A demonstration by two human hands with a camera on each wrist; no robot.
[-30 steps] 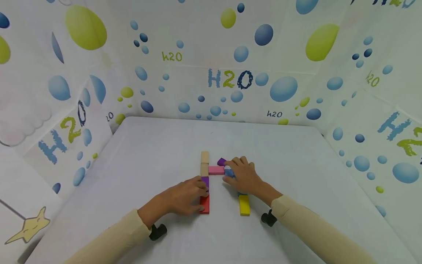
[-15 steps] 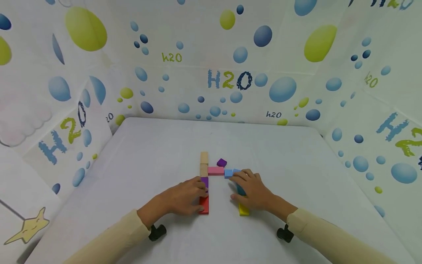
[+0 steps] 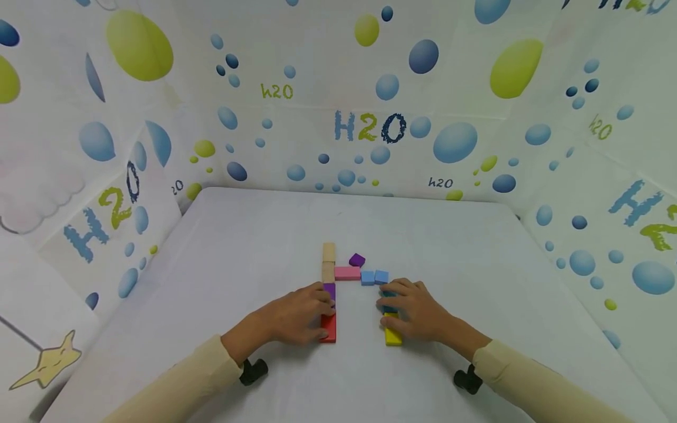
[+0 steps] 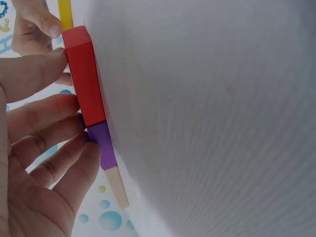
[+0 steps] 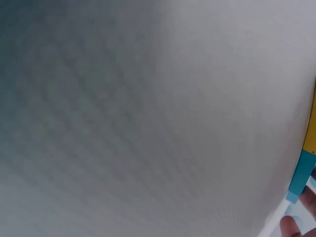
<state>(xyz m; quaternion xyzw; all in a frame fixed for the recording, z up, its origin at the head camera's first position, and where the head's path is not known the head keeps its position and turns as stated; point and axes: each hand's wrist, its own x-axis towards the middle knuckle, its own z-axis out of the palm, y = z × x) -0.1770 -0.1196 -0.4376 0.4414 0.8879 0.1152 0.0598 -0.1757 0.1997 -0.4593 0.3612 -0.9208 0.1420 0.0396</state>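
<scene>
On the white tabletop (image 3: 254,241), left hand (image 3: 298,314) and right hand (image 3: 420,313), fingers spread, touch 1 red rectangular wooden-looking block (image 4: 87,81) and 1 matching yellow block (image 3: 393,338), best aligned by light pressure.

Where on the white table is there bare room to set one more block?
Bare: the strip between the red block and the yellow block, and the wide area behind the beige blocks. Crowded: by the left hand, by the right hand, and behind the pink block, at the purple pentagon.

The bubble-patterned backdrop (image 3: 328,70) repeatedly reads "H2O" large and "h2O" small.
</scene>
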